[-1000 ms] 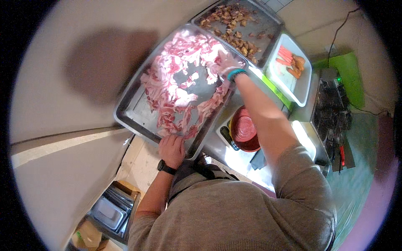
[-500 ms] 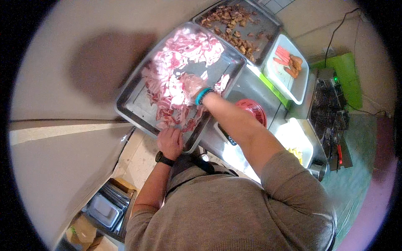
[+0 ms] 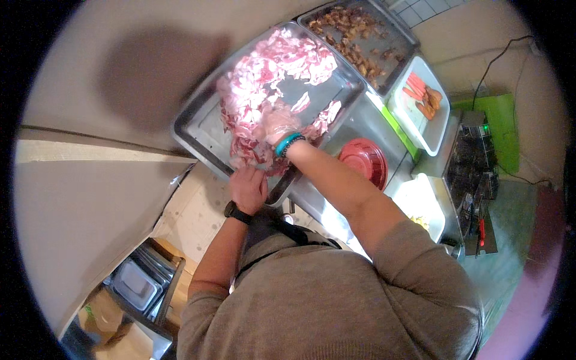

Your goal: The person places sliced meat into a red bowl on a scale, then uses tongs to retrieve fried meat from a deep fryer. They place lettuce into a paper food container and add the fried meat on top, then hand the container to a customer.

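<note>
A large metal tray (image 3: 207, 129) holds a heap of thin raw meat slices (image 3: 252, 78), pink and red with white fat. My left hand (image 3: 248, 187), with a dark watch on its wrist, is closed over the tray's near rim. My right hand (image 3: 279, 125), in a clear plastic glove with turquoise and dark bracelets at the wrist, lies on the slices near the middle of the tray. Its fingers blend into the meat and the glare, so their grip is unclear. A few slices lie apart to the right of that hand.
Beyond stands a second metal tray (image 3: 393, 45) of browned meat pieces (image 3: 351, 36). To the right are a white tub (image 3: 435, 135) with orange sticks and brown pieces, a red bowl (image 3: 366, 161) partly behind my forearm, and a bright white container (image 3: 420, 195). Stacked trays (image 3: 138, 285) sit lower left.
My right hand has drawn nearer to me across the tray, toward my left hand. My left hand stays at the rim. The whole view has shifted and turned slightly.
</note>
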`<state>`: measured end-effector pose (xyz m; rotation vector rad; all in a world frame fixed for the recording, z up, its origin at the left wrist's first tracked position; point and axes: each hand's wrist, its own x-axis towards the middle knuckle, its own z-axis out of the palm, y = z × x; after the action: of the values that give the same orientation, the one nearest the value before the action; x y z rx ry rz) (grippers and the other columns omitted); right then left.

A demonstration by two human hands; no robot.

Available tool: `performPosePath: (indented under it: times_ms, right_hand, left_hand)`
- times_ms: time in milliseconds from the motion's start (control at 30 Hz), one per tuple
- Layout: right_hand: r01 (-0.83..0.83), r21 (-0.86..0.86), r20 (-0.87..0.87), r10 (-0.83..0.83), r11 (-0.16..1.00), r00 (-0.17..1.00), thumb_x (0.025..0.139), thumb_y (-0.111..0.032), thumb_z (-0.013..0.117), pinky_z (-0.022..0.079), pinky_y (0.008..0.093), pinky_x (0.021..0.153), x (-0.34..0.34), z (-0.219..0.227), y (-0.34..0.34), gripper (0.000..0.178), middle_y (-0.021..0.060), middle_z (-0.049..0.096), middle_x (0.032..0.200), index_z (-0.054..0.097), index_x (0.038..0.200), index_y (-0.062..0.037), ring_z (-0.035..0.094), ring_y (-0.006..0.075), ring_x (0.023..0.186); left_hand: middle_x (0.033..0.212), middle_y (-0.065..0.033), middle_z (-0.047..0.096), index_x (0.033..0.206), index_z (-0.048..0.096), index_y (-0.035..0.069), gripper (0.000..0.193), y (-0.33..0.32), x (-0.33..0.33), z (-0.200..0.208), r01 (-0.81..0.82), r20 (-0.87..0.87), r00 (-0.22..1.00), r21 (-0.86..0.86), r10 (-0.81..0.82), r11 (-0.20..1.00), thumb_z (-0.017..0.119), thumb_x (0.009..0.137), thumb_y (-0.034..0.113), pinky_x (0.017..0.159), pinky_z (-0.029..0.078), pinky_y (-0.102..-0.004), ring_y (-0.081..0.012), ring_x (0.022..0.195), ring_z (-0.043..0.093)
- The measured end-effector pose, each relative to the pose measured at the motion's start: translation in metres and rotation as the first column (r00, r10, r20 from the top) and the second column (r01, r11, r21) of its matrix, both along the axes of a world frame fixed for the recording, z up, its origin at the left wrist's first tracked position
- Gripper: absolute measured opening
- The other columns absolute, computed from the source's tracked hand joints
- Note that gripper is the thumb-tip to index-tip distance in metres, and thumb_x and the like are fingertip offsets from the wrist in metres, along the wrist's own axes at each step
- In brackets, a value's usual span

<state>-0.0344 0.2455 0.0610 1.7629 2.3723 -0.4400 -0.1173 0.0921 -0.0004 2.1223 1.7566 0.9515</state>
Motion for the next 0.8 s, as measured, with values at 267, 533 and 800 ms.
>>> performPosePath:
  times_ms: [267, 533, 800]
  right_hand:
    - [-0.354, -0.188, -0.358, 0.272, 0.916, 0.893, 0.074, -0.035, 0.058, 0.043, 0.0325, 0.085, 0.013, 0.002, 0.045, 0.047, 0.0157, 0.055, 0.110, 0.054, 0.112, -0.0079, 0.056, 0.0246, 0.096]
    - [-0.190, -0.822, -0.552, -0.833, 0.537, 0.034, 0.081, -0.014, 0.053, 0.051, 0.0282, 0.049, 0.107, 0.049, 0.071, 0.019, 0.0098, 0.061, 0.074, 0.055, 0.096, -0.0022, 0.060, 0.0210, 0.059]
    - [-0.239, -0.671, -0.656, -0.712, 0.702, -0.248, 0.085, -0.021, 0.051, 0.047, 0.0233, 0.055, 0.209, 0.113, -0.016, 0.046, 0.0166, 0.051, 0.110, 0.037, 0.121, 0.0019, 0.052, 0.0144, 0.071]
  left_hand:
    - [0.069, -0.0089, 0.050, 0.072, 0.053, 0.007, 0.007, -0.002, -0.002, 0.001, -0.070, 0.019, 0.997, 0.131, 0.068, 0.989, 0.056, 0.067, 0.011, 0.061, 0.040, -0.0385, -0.0269, 0.069, 0.051]
    - [0.069, -0.0088, 0.052, 0.071, 0.052, 0.007, 0.006, 0.000, 0.000, 0.005, -0.017, -0.074, 0.997, 0.001, 0.017, 1.000, 0.056, 0.069, 0.012, 0.060, 0.039, -0.0395, -0.0282, 0.069, 0.052]
    - [0.071, -0.0100, 0.054, 0.073, 0.053, 0.006, 0.008, -0.001, 0.001, -0.001, -0.023, -0.014, 1.000, 0.022, 0.024, 0.999, 0.056, 0.068, 0.011, 0.063, 0.041, -0.0409, -0.0287, 0.072, 0.053]
